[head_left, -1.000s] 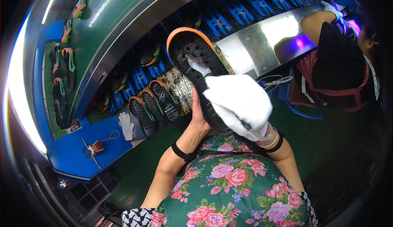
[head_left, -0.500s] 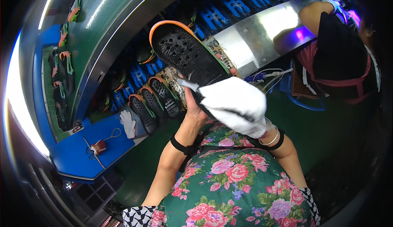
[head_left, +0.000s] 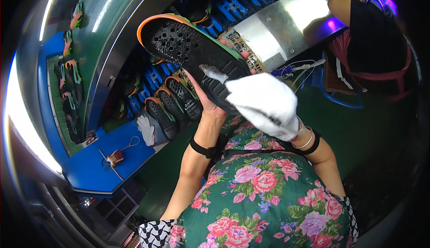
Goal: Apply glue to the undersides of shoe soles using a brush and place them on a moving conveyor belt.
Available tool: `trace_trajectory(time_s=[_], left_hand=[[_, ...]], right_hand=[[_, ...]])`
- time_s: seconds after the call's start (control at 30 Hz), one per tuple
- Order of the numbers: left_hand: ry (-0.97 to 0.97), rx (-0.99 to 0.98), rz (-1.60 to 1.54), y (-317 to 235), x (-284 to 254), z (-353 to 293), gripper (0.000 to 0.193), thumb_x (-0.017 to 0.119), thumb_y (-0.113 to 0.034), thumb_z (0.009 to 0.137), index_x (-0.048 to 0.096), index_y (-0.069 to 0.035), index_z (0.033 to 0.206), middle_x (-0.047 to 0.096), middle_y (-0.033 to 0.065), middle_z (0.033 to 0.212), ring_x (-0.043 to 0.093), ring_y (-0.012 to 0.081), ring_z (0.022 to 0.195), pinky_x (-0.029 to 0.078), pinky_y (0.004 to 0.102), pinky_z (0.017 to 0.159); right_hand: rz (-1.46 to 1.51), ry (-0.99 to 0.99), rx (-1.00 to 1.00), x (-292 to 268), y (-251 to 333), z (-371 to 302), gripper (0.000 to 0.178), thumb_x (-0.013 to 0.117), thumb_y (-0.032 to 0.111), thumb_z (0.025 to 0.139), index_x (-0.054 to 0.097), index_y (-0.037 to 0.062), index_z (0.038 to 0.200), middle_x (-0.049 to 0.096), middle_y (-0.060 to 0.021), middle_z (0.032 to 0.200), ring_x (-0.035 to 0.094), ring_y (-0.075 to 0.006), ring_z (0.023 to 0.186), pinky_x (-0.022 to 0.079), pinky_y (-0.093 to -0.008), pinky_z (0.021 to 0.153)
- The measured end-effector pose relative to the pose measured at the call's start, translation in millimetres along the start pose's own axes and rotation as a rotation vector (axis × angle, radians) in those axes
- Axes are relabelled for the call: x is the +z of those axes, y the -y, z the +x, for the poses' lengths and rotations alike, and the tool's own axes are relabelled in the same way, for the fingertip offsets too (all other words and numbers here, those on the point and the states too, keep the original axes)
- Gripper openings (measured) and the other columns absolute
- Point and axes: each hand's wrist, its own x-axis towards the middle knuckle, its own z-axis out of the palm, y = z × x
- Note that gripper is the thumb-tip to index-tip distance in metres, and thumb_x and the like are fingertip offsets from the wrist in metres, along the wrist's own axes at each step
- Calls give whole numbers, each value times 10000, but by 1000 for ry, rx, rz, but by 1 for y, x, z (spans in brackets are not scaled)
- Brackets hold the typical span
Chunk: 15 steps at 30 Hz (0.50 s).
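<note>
Left hand grips shoe, white-wrapped right hand clasps brush; perforated end glistens, grooved end seems unfinished.

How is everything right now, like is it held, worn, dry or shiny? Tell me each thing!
Left hand: bare, gripping the held shoe
Right hand: in a white glove, closed around the brush
Held shoe: tilted, shiny near the toe
Brush: held, bristles against the shoe
Three other shoes: side by side, not held
Spare glove: lying unworn
</note>
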Motion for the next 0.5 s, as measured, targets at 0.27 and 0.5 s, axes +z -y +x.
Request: trace_trajectory(time_s=[0.27, 0.5], left_hand=[[200, -108, 17, -5, -9, 7, 1002, 502, -832, 825, 336, -125, 1516, 522, 290, 1367, 569, 430, 1210, 522, 602, 959], [79, -33, -17, -10, -6, 9, 989, 497, -823, 836, 345, -122, 1517, 549, 270, 1350, 576, 417, 1202, 501, 609, 978]], right_hand=[[160, 21, 90, -6, -1, -6, 239, 772, 24, 776, 762, 50, 1014, 750, -113, 1000, 719, -282, 914, 582, -376, 784], [294, 124, -21, -1, 4, -7, 212, 759, 39, 805, 769, 61, 1016, 753, -111, 1024, 720, -273, 914, 579, -355, 787]])
